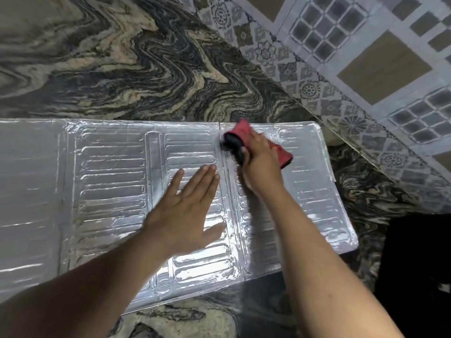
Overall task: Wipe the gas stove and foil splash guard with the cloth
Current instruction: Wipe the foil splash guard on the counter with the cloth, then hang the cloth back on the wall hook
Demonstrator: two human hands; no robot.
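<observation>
Silver embossed foil splash guard lies flat on marbled stone worktop; right hand grip clamped on red-black cloth at far fold, left hand open, flat. Stove unseen, wiping unfinished.

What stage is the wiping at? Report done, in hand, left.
Done: cannot tell; no wiped area stands out on the foil splash guard, lying flat on the counter.
In hand: right hand presses the red cloth near its far edge; left hand lies flat, steadying it.
Left: the stove, not in view.
</observation>
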